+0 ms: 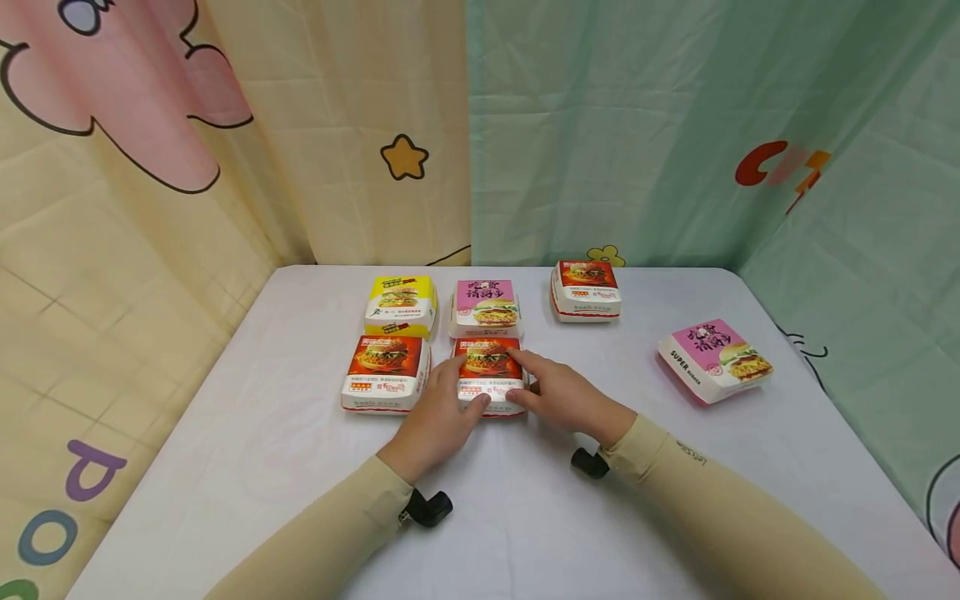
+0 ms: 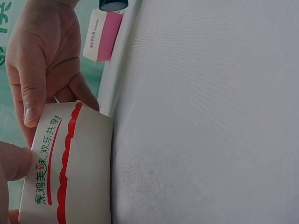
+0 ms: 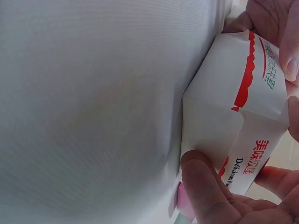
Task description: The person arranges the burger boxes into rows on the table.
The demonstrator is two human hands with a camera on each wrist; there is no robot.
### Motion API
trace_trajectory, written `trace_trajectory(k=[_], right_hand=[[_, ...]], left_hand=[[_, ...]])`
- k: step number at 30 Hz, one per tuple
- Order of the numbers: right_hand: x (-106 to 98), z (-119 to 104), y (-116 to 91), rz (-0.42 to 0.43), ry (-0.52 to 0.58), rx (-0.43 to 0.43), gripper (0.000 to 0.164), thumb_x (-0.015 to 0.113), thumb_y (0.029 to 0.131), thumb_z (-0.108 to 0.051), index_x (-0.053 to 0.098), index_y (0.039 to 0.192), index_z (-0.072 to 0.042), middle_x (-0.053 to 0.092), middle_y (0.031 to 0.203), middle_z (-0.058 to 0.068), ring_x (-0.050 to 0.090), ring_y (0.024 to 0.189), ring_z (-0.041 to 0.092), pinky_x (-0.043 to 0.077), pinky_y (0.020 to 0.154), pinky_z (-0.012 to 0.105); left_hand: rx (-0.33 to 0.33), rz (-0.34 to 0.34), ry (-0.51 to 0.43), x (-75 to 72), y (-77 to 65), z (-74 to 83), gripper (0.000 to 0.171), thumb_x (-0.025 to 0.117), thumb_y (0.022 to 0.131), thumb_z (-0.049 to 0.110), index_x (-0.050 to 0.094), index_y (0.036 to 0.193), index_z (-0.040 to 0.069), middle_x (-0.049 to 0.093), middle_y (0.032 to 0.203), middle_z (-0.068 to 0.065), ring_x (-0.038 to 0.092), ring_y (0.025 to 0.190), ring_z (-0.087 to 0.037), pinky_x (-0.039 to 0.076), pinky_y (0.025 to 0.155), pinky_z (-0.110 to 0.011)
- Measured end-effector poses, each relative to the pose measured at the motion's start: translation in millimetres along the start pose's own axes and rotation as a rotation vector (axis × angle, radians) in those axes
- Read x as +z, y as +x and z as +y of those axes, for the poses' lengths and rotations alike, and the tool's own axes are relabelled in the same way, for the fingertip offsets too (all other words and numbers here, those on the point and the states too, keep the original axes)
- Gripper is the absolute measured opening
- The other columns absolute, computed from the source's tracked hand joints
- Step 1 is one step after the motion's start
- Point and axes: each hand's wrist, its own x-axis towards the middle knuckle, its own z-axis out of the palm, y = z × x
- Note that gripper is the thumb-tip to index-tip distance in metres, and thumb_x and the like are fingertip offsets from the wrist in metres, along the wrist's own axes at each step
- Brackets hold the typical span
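A red-and-white burger box sits on the table at the front of a small group, between my two hands. My left hand holds its left side, thumb at the front edge of the lid. On the opposite side my right hand grips it, thumb near the front right corner and fingers along the side. In the left wrist view the box's front wall shows a red scalloped band, its base down on the cloth. The right wrist view shows a right-hand fingertip against the lower side wall.
Left of the held box is another red burger box. Behind them stand a yellow box and a pink box. Farther right are a red box and an angled pink box. Curtains surround the white table.
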Motion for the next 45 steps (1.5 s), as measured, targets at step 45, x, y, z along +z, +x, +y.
trace_trajectory(k=[45], right_hand=[[0.5, 0.4, 0.5, 0.000, 0.009, 0.001, 0.080, 0.073, 0.100, -0.035, 0.032, 0.167, -0.017, 0.047, 0.165, 0.011, 0.063, 0.115, 0.022, 0.058, 0.103, 0.044]], left_hand=[[0.003, 0.027, 0.005, 1.8, -1.1, 1.9, 0.081, 0.068, 0.102, 0.043, 0.028, 0.164, 0.009, 0.032, 0.168, -0.017, 0.041, 0.152, -0.036, 0.038, 0.123, -0.058]])
